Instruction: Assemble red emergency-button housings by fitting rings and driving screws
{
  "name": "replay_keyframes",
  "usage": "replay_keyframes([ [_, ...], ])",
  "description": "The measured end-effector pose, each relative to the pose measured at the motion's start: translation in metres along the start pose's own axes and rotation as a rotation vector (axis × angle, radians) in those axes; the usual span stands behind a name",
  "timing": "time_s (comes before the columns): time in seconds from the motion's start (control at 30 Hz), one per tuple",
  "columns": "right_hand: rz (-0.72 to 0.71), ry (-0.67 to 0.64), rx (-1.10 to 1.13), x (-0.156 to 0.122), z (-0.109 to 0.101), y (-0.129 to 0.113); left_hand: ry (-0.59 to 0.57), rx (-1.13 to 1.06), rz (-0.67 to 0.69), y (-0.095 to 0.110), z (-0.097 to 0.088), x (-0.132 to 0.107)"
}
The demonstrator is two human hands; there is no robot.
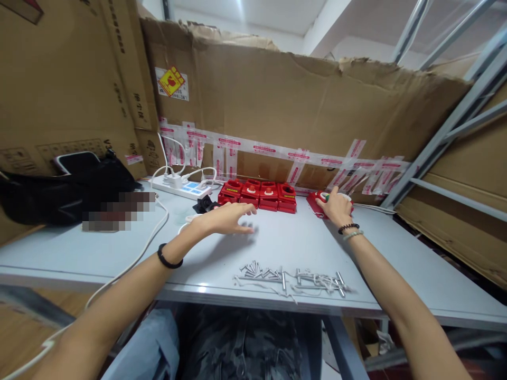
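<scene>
Bare forearms stretch over the grey surface. Held above it, the left hand has its grip apart with nothing in it, near a row of red units. Farther right, the right hand lies over a separate red piece; I cannot tell whether that grip is clamped. Loose screws and metal rods lie near the front edge, where a low-dragged forearm could sweep them off.

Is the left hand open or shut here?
Open: the left hand has its thumb apart from its fingers, with a visible gap and nothing held between them.
</scene>
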State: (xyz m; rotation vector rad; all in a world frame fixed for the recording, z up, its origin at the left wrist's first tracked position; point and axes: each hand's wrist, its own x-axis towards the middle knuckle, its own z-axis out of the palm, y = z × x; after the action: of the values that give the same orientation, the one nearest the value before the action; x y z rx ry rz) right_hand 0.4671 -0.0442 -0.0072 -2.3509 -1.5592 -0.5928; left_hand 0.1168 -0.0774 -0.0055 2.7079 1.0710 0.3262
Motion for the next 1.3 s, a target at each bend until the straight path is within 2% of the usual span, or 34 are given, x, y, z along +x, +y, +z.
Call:
replay_keyframes([
  [0.23,0.022,0.080,-0.007,0.006,0.006,0.003,-0.006,0.026,-0.012,0.004,-0.001,-0.002],
  [0.37,0.005,0.168,0.000,0.003,-0.005,0.001,0.014,0.027,-0.003,0.002,0.000,-0.002],
  [0.43,-0.070,0.188,0.052,-0.001,-0.012,-0.007,0.031,0.026,0.012,0.001,0.001,-0.002],
  [0.57,-0.328,0.026,0.198,-0.012,-0.017,-0.041,0.033,0.024,0.021,0.000,0.001,-0.002],
  [0.67,-0.402,-0.028,0.208,-0.019,-0.013,-0.065,0.016,0.025,0.012,0.001,-0.001,-0.003],
  [0.77,-0.450,-0.057,0.192,-0.026,-0.007,-0.076,0.010,0.026,0.001,0.000,-0.001,-0.003],
  [1.0,-0.569,-0.211,0.099,-0.031,-0.010,-0.068,0.020,0.001,0.004,-0.003,0.002,-0.004],
  [1.17,-0.572,-0.418,-0.001,-0.024,-0.033,-0.049,0.029,-0.007,0.000,-0.003,0.003,-0.004],
  [1.3,-0.601,-0.557,-0.056,-0.029,-0.054,-0.032,-0.001,0.004,-0.021,0.001,0.000,-0.004],
])
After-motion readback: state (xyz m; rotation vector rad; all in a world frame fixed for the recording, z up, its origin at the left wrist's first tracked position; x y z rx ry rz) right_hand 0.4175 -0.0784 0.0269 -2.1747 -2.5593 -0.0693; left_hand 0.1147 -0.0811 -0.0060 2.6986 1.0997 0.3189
